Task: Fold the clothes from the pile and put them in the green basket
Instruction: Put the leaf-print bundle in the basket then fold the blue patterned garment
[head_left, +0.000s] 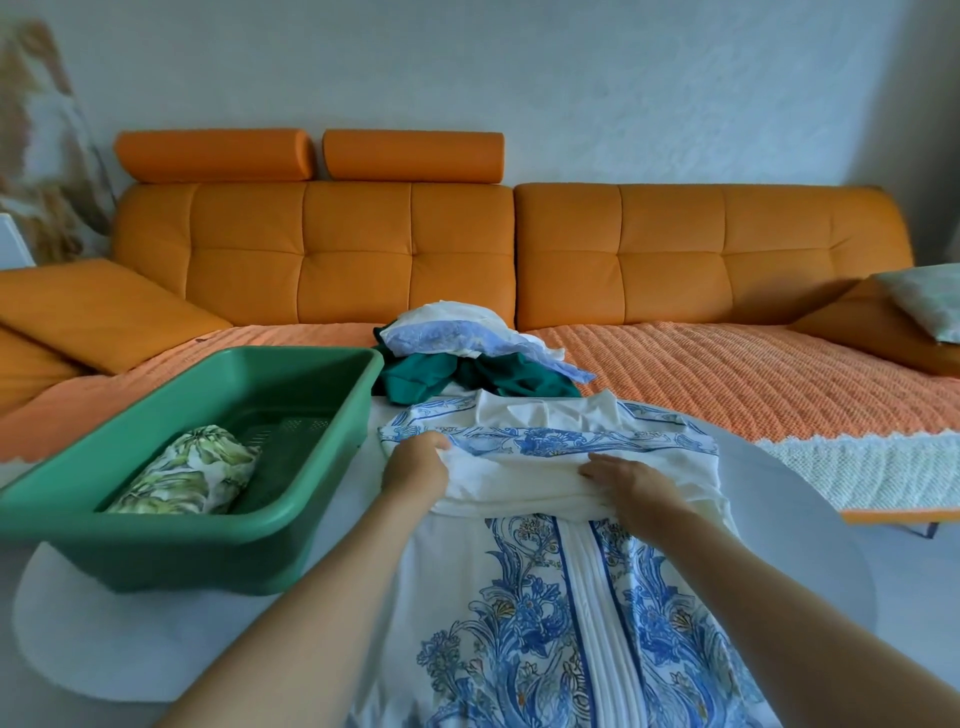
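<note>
A white garment with a blue floral print (545, 597) lies spread on the white round table (810, 545), its upper part folded across. My left hand (415, 465) grips the folded fabric at its left edge. My right hand (631, 480) lies flat on the fold, fingers straight. The green basket (218, 535) stands on the table's left side and holds one folded green-and-white leaf-print piece (192, 473). The pile (478, 358) of white, light blue and dark green clothes sits behind the garment, at the sofa's edge.
An orange sofa (415, 249) with an orange knitted cover (753, 379) runs across the back. Cushions lie at its left end and at its right end (924, 301). White wall behind.
</note>
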